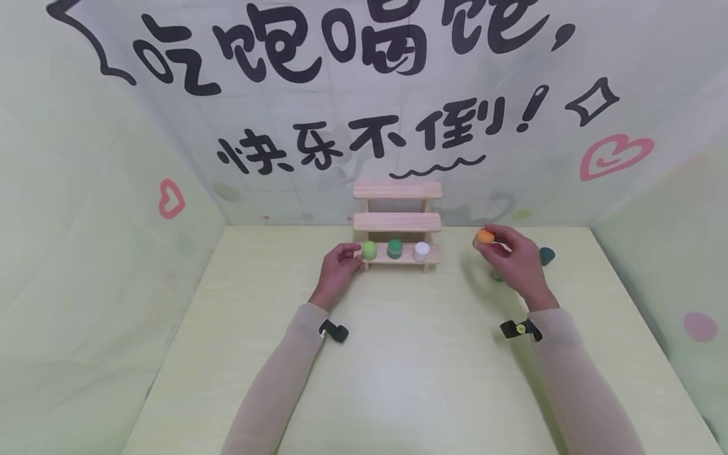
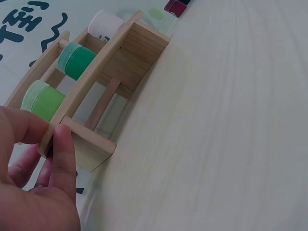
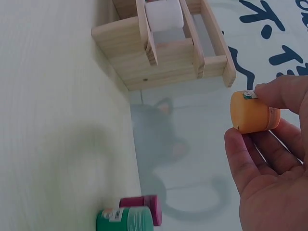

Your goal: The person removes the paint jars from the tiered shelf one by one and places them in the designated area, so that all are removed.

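Note:
A small wooden three-step rack (image 1: 397, 221) stands against the back wall. On its lowest step sit a light green jar (image 1: 370, 251), a darker green jar (image 1: 395, 249) and a white jar (image 1: 421, 251), in a row. With thumb and fingers, my left hand (image 1: 339, 273) pinches the left end of that step, as the left wrist view shows close by the light green jar (image 2: 44, 100). To the right of the rack, my right hand (image 1: 522, 268) holds a small orange jar (image 3: 250, 113) above the table, between thumb and fingertips.
On the table (image 1: 375, 366) below and beside my right hand stand more jars: a dark teal one (image 1: 547, 255), and, in the right wrist view, a green one (image 3: 125, 220) and a magenta one (image 3: 154, 208). Cloth walls with printed lettering (image 1: 375, 136) enclose the back and sides.

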`<action>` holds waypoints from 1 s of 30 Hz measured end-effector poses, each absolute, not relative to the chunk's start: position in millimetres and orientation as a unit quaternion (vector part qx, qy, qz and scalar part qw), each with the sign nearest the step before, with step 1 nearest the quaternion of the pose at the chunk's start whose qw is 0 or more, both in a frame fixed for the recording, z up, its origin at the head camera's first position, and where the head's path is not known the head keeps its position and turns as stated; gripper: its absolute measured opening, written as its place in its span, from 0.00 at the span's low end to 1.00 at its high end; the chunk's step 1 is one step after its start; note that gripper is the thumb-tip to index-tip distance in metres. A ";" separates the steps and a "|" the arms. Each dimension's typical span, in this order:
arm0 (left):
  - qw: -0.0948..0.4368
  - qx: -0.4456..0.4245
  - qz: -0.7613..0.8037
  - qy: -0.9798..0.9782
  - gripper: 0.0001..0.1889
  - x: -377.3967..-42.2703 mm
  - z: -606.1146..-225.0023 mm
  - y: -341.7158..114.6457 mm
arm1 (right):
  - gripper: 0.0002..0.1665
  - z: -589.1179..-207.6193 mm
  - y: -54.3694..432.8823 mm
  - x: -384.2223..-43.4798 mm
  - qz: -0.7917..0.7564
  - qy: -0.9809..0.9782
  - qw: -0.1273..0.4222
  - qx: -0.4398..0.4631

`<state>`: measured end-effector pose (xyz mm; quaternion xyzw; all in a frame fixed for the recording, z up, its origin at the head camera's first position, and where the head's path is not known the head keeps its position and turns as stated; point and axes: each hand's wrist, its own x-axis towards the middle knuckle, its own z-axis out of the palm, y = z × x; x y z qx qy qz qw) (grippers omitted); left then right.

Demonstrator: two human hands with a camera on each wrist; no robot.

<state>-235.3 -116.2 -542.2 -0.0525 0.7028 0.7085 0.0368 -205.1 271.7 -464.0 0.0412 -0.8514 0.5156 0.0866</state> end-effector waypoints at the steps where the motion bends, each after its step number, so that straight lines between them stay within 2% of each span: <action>1: 0.036 -0.053 0.709 0.702 0.16 -235.1 -542.4 -116.0 | 0.32 -464.6 274.3 -204.0 0.514 -0.853 0.086 0.042; 7: 0.037 -0.055 0.713 0.698 0.16 -234.8 -544.9 -115.1 | 0.32 -469.0 290.6 -197.5 0.535 -0.842 0.066 0.033; 14: 0.037 -0.048 0.706 0.706 0.16 -234.2 -545.3 -117.0 | 0.31 -477.6 308.5 -193.3 0.482 -0.870 0.101 0.014; 30: 0.039 -0.049 0.710 0.702 0.16 -235.4 -542.5 -117.2 | 0.33 -485.9 350.7 -179.8 0.492 -0.863 0.106 -0.036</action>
